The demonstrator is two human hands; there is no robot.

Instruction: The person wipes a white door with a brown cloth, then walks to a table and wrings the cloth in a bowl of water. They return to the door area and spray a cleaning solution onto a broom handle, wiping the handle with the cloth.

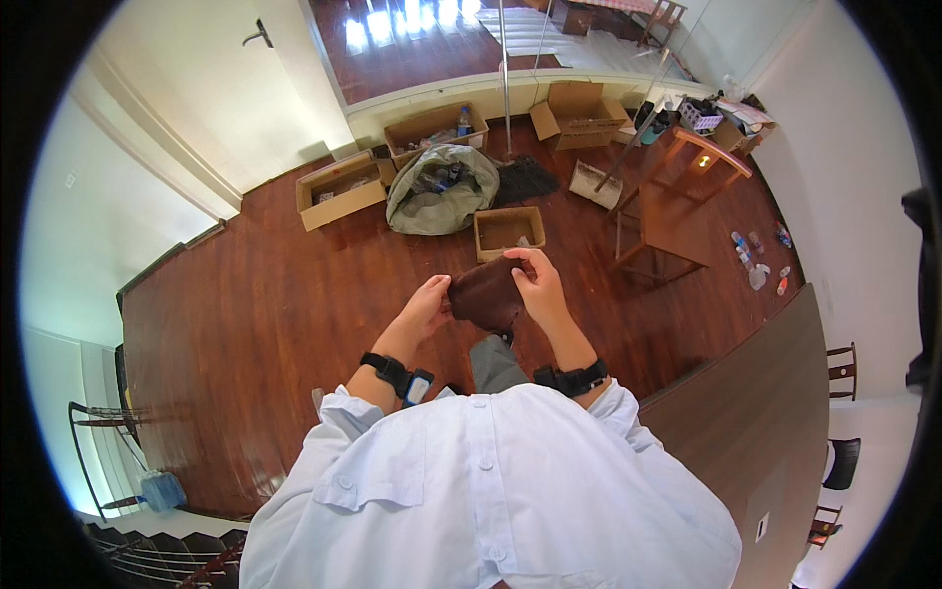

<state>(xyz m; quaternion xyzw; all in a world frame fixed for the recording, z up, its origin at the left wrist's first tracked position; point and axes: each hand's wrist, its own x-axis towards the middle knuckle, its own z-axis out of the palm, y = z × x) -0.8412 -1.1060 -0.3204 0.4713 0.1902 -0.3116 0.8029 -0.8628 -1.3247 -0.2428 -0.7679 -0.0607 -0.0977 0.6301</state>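
Note:
A dark brown cloth (486, 294) is stretched between my two hands, out in front of my body above the floor. My left hand (429, 303) pinches its left edge, thumb on top. At the upper right corner, my right hand (541, 286) grips it between thumb and fingers. The cloth's lower edge hangs loose and uneven. Just beyond it on the floor sits a small open cardboard box (508, 230), its near wall close behind my right fingers in the view. Both wrists wear black straps.
A sack (441, 190) with bottles inside stands among cardboard boxes (342, 193). A broom (526, 180) and a long-handled dustpan (595, 185) lie near a wooden chair (670, 213). Several plastic bottles (742, 249) rest by the right wall. A table (743, 383) is at my right.

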